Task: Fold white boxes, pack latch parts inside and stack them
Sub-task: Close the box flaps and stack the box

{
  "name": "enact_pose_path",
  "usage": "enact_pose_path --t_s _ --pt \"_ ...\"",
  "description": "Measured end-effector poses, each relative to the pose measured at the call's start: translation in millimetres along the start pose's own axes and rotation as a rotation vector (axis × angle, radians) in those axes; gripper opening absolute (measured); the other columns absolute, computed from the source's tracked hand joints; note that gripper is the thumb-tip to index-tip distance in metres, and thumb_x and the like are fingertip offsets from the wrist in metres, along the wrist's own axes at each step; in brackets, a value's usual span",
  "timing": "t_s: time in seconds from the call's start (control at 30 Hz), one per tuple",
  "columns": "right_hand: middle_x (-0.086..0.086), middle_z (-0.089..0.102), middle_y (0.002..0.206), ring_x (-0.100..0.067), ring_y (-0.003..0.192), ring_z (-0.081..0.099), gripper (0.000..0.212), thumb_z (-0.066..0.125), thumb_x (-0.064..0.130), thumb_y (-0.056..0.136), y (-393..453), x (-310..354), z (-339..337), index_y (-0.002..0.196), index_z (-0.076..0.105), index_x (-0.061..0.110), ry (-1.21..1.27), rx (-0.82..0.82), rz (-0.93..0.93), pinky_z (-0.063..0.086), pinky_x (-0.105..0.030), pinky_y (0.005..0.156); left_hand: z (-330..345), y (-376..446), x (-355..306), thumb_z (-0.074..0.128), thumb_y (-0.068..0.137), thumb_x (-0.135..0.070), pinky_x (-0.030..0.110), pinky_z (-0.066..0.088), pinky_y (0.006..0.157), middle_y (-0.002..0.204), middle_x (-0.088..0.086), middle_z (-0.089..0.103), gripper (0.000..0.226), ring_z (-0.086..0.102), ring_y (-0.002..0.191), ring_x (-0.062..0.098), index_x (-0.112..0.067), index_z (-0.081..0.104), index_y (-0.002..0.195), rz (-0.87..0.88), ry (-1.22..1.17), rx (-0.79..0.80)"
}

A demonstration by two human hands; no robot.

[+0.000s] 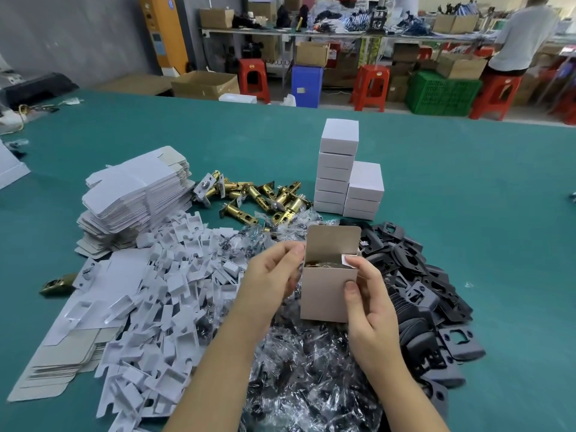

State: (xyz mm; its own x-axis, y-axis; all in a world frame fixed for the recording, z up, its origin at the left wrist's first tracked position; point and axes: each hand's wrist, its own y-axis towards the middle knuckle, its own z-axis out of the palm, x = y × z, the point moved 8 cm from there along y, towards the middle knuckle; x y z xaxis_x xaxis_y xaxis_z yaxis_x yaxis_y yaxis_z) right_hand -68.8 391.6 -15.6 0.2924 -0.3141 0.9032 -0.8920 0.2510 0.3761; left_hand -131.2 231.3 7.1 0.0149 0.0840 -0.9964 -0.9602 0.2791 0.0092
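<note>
both forearms reaching in from the bottom edge, meeting over the middle of the green table (467,188). right hand (369,302) wrapped round the right side of an open white box (327,294), thumb flat on its front face, fingers (353,260) pinching a small side flap at the mouth. left hand (269,275) at the box's left edge, fingers curled onto the rim there, gripping it. box held upright above the table, lid flap standing up at the back, brass-coloured part just visible inside the mouth.

behind the box, loose brass latches (258,198) in a heap; to their right, closed white boxes (346,179) in two touching stacks, the left one taller. far left, a pile of flat unfolded box blanks (137,194); nearer, white card inserts (174,275) spread wide. under the forearms, clear plastic bags (311,369) with dark contents. right of the box, black strike plates (430,294) heaped, close against the right hand.

box's lower left corner and left wall hidden by the left hand; what is in the bags too small to tell. at the far bench, a person (523,35) cut off by the top edge, among red stools (371,87) and a green crate (442,93).
</note>
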Motion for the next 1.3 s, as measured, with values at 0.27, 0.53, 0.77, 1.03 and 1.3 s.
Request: enact_pose_path --t_s 0.27,0.53,0.77,1.03,1.3 --pt "0.013 0.061 0.130 -0.017 0.115 0.061 0.032 0.045 0.038 0.103 0 6 1 0.131 0.054 0.051 0.017 0.010 -0.022 0.050 -0.018 0.086 7 1 -4 0.066 0.098 -0.012 0.018 0.052 0.064 0.101 0.003 0.075 0.018 0.068 0.083 0.010 -0.024 0.073 0.110 0.011 -0.074 0.016" --pt "0.012 0.062 0.127 -0.017 0.106 0.062 0.031 0.043 0.044 0.101 -1 6 2 0.129 0.055 0.053 0.029 0.019 -0.011 0.053 -0.021 0.078 9 4 -8 0.059 0.101 -0.012 0.021 0.055 0.066 0.102 -0.003 0.076 0.033 0.069 0.085 0.009 -0.039 0.072 0.114 0.026 -0.085 0.005" --pt "0.018 0.063 0.128 -0.011 0.111 0.063 0.034 0.044 0.038 0.102 -1 12 -1 0.129 0.054 0.057 -0.003 -0.014 -0.042 0.049 -0.012 0.082 10 3 -9 0.065 0.096 -0.027 0.019 0.053 0.063 0.096 -0.005 0.074 0.017 0.067 0.080 0.005 -0.033 0.076 0.108 0.060 -0.134 -0.007" --pt "0.023 0.066 0.118 -0.004 0.102 0.065 0.043 0.049 0.026 0.101 -1 10 -2 0.125 0.053 0.063 0.050 -0.030 0.003 0.054 -0.013 0.072 11 -3 -12 0.073 0.077 -0.069 0.014 0.049 0.059 0.095 0.005 0.072 0.047 0.063 0.072 0.001 -0.027 0.076 0.097 0.105 -0.074 0.089" --pt "0.006 0.069 0.125 -0.016 0.109 0.066 0.033 0.044 0.036 0.103 -3 3 -3 0.128 0.053 0.055 0.199 -0.075 0.061 0.058 -0.025 0.076 7 0 -5 0.075 0.078 -0.048 0.032 0.050 0.070 0.101 0.003 0.069 0.022 0.054 0.073 0.009 -0.028 0.073 0.088 0.097 0.074 0.034"
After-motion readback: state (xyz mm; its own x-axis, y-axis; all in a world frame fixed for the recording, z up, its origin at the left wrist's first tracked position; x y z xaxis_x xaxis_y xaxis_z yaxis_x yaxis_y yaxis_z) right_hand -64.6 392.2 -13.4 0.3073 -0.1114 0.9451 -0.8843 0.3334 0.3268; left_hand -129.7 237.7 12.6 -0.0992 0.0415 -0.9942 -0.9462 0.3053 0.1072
